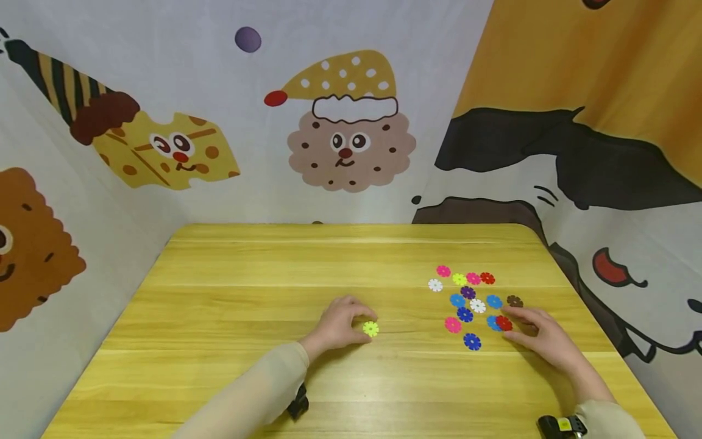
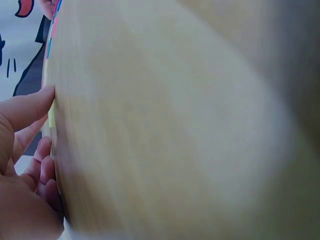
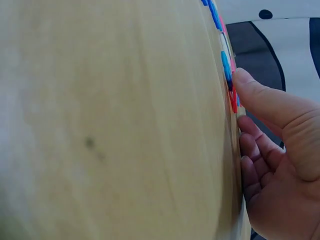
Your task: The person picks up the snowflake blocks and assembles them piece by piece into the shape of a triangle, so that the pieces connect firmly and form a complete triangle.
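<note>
Entry, one moment at the wooden table (image 1: 230, 317): I logged my left hand (image 1: 337, 326) lying near the middle of the table, fingers curled over and pinching a yellow-green flower disc (image 1: 370, 328) that lay flat on the wood at the fingertips; the left wrist view showed only a thin yellow edge between thumb and table, blurred. I logged my right hand (image 1: 540, 338) to the right, resting on the table at the near-right edge of a loose cluster of flower discs (image 1: 468, 302), its thumb tip touching a red disc (image 1: 503, 323) that overlapped a blue disc (image 1: 493, 322); the fingers lay relaxed and slightly apart, and I could not tell that they clamped anything. The cluster held pink, white, yellow, purple, blue, red and brown pieces, most lying flat and apart from one another, with a brown disc (image 1: 514, 300) just beyond the right fingertips. Behind the table hung a cartoon-printed cloth (image 1: 351, 134). My judgement on handling: such thin, flat pieces would lift best by sliding the red one off its blue neighbour with the thumb before pinching its rim, keeping the left grip low and steady so the yellow-green piece did not skid, and not dragging the wrist through the cluster.
</note>
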Available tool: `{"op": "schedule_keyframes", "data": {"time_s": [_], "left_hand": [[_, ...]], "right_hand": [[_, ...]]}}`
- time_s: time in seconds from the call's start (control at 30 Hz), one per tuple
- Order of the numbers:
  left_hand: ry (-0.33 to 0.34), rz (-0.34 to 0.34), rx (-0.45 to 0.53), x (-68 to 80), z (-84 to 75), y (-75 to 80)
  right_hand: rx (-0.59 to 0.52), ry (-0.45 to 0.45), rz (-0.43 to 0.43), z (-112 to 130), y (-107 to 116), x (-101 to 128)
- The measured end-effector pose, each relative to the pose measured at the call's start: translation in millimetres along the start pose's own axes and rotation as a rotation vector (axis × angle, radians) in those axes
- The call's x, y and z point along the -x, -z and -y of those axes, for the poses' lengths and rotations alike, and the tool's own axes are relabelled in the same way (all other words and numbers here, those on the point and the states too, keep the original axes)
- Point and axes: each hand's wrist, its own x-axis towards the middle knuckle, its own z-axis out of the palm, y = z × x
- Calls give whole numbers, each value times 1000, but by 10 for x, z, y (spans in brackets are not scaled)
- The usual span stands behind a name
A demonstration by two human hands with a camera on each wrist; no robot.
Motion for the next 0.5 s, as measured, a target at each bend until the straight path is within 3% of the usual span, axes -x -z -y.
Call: {"op": "schedule_keyframes", "data": {"time_s": [0.3, 0.5], "left_hand": [[-4, -14, -20, 0, 13, -13], [-66, -45, -5, -2, 26, -5]], "right_hand": [[63, 11, -8, -64, -36, -53], [77, 28, -33, -62, -45, -63]]}}
